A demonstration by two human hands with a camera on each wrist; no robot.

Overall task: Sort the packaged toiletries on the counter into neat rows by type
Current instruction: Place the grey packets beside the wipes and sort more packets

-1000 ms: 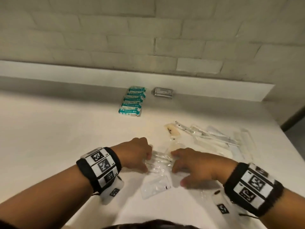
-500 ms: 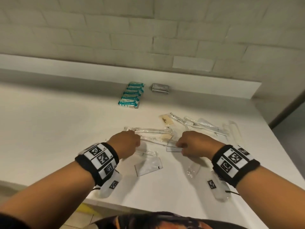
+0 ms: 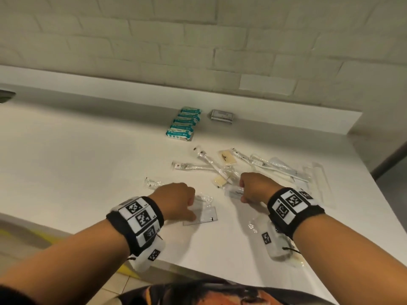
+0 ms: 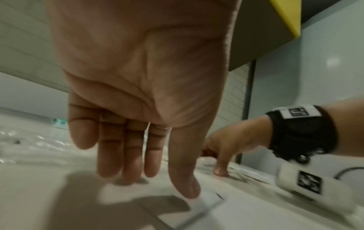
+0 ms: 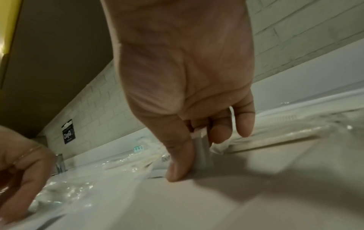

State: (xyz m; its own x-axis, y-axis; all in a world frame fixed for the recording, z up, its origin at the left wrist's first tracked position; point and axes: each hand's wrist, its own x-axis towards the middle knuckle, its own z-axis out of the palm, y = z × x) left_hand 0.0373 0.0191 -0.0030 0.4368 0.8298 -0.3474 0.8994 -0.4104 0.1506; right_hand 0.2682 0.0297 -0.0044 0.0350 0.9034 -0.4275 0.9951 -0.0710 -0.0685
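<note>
My left hand (image 3: 176, 201) hovers low over a flat clear packet (image 3: 203, 214) near the counter's front; the fingers are straight and the thumb tip touches the flat clear packet (image 4: 213, 200). My right hand (image 3: 253, 190) pinches a small white box (image 3: 234, 192) printed "Tooth…" between thumb and fingers, its lower edge on the counter. The small white box (image 5: 202, 161) stands on end in that grip. Clear-wrapped toothbrushes (image 3: 198, 166) lie crossed just beyond both hands. A row of teal soap packets (image 3: 182, 125) sits at the back.
A grey packet (image 3: 222, 115) lies beside the teal row. More wrapped toothbrushes (image 3: 273, 167), beige sachets (image 3: 226, 158) and long clear sleeves (image 3: 319, 179) spread to the right. A crinkled clear packet (image 3: 152, 182) lies left. The counter's front edge (image 3: 198, 269) is close to me.
The left hand let go of the wrapped toothbrushes, which now lie farther back, and dropped to the flat clear packet. The right hand took hold of the small white box.
</note>
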